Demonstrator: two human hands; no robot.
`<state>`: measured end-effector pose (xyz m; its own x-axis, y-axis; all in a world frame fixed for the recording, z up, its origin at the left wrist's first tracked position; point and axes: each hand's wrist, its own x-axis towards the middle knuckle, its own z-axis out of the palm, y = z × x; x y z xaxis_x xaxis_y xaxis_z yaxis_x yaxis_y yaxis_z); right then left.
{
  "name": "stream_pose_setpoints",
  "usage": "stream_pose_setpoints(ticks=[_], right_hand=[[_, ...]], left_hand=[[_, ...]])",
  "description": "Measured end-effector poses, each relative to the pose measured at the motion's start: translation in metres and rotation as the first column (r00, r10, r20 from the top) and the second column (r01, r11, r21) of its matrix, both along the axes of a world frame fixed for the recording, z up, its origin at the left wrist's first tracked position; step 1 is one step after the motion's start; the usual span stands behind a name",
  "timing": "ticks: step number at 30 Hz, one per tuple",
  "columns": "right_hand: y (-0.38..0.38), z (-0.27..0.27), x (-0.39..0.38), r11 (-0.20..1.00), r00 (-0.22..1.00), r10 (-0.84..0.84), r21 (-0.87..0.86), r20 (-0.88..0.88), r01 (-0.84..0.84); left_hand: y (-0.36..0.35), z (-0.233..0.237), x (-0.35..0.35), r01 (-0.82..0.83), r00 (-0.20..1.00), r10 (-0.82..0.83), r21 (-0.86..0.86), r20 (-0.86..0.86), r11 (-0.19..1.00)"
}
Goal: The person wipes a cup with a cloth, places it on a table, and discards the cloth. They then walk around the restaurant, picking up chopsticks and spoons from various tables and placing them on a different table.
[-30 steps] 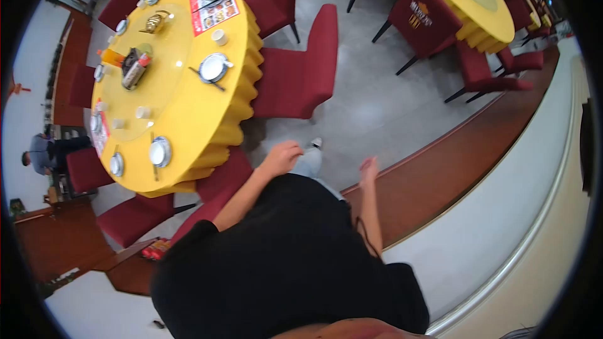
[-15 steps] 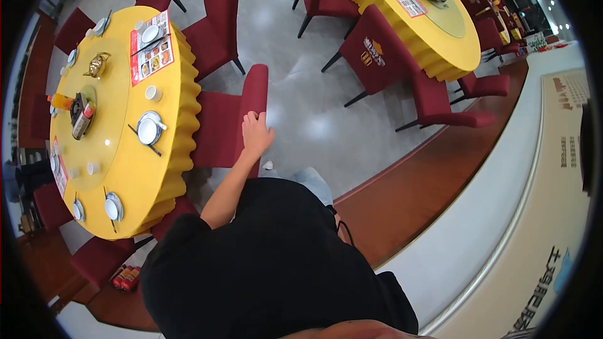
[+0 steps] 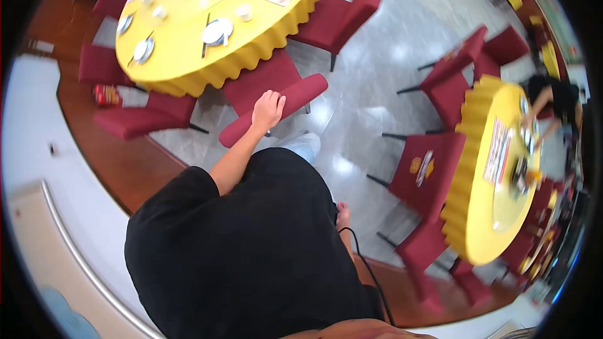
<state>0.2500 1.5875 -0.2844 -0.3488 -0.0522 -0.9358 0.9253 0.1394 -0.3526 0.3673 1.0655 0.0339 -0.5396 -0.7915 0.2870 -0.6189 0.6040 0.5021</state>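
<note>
My left hand (image 3: 268, 110) rests on the padded top of a dark red dining chair (image 3: 301, 93), its fingers bent over the edge of the backrest. That chair's seat (image 3: 260, 81) is partly under the yellow cloth of a round table (image 3: 182, 31). My right hand (image 3: 342, 216) hangs low beside my black shirt, close to a dark cord (image 3: 361, 251); its fingers are too small and partly hidden to read. Facing the chair on the table are a plate with chopsticks (image 3: 217, 32) and a white cup (image 3: 244, 12).
Another red chair (image 3: 342, 19) stands beyond mine, and one (image 3: 151, 115) is to the left. On the right is a second yellow-clothed table (image 3: 477, 213) with red chairs (image 3: 427, 166); a person in black (image 3: 556, 97) leans over its far side. Grey tiled floor (image 3: 352, 125) lies between.
My view has swung to the right, so the near table sits higher and the second table and a person show more fully. My left hand stays on the chair back; my right hand has come into view.
</note>
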Motion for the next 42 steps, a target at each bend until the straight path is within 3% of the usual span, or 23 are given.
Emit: stream_pose_setpoints(ticks=[1, 3, 5, 9, 11, 13, 14, 17, 20, 23, 27, 29, 33, 34, 36, 39, 42], right_hand=[[0.012, -0.034, -0.028, 0.996, 0.999, 0.051, -0.066, -0.008, -0.051], [-0.062, 0.068, -0.09, 0.998, 0.996, 0.059, 0.001, -0.066, -0.059], [-0.111, 0.086, -0.137, 0.974, 1.0, 0.01, -0.224, -0.03, -0.016], [-0.227, 0.119, -0.22, 0.95, 0.987, 0.162, -0.273, 0.008, -0.154], [-0.281, 0.144, -0.26, 0.865, 0.888, 0.443, -0.2, -0.126, -0.46], [-0.329, 0.156, -0.303, 0.778, 0.794, 0.58, -0.167, -0.183, -0.606], [-0.364, 0.186, -0.318, 0.717, 0.724, 0.647, -0.133, -0.238, -0.684], [-0.437, 0.231, -0.368, 0.57, 0.575, 0.707, -0.15, -0.411, -0.808], [-0.509, 0.27, -0.397, 0.52, 0.475, 0.73, -0.053, -0.491, -0.853], [-0.58, 0.285, -0.417, 0.38, 0.366, 0.738, -0.099, -0.567, -0.92], [-0.684, 0.305, -0.428, 0.123, 0.167, 0.686, -0.114, -0.708, -0.986], [-0.734, 0.33, -0.433, 0.007, 0.137, 0.589, -0.164, -0.797, -0.986], [-0.818, 0.354, -0.451, 0.002, 0.204, 0.604, -0.254, -0.771, -0.967], [-0.837, 0.354, -0.455, -0.035, 0.172, 0.608, -0.243, -0.775, -0.97], [-0.871, 0.36, -0.456, -0.112, 0.099, 0.614, -0.211, -0.783, -0.971], [-0.927, 0.362, -0.453, -0.198, -0.123, 0.578, 0.008, -0.807, -0.98], [-0.996, 0.339, -0.441, -0.196, -0.305, 0.532, 0.235, -0.79, -0.952]], left_hand=[[0.003, 0.002, -0.002, -0.009, 0.999, 0.01, -0.032, 0.042, 0.999], [0.002, 0.006, -0.01, -0.012, 0.993, 0.022, -0.088, 0.115, 0.996], [0.002, 0.003, -0.011, -0.056, 0.994, 0.062, -0.071, 0.093, 0.996], [-0.006, 0.008, -0.018, -0.15, 0.974, 0.169, -0.131, 0.148, 0.98], [-0.014, 0.005, -0.018, -0.169, 0.949, 0.191, -0.106, 0.252, 0.98], [-0.015, 0.012, -0.023, -0.214, 0.953, 0.222, -0.062, 0.207, 0.975], [-0.018, 0.013, -0.022, -0.213, 0.946, 0.208, -0.006, 0.248, 0.977], [-0.023, 0.02, -0.032, -0.279, 0.929, 0.265, 0.016, 0.258, 0.96], [-0.026, 0.021, -0.038, -0.347, 0.905, 0.329, 0.018, 0.271, 0.938], [-0.025, 0.02, -0.051, -0.572, 0.787, 0.543, 0.015, 0.293, 0.82], [-0.022, 0.005, -0.088, -0.872, 0.447, 0.871, -0.118, 0.203, 0.475], [-0.026, -0.002, -0.11, -0.929, 0.294, 0.939, -0.177, 0.179, 0.325], [-0.061, -0.005, -0.171, -0.987, 0.105, 0.98, -0.104, 0.168, 0.124], [-0.077, 0.003, -0.191, -0.993, 0.114, 0.976, 0.029, 0.186, 0.11], [-0.112, 0.007, -0.222, -0.953, 0.251, 0.964, 0.197, 0.087, 0.231], [-0.181, -0.005, -0.234, -0.827, 0.401, 0.906, 0.48, 0.138, 0.293], [-0.264, -0.02, -0.221, -0.834, 0.478, 0.864, 0.391, 0.157, 0.39]])
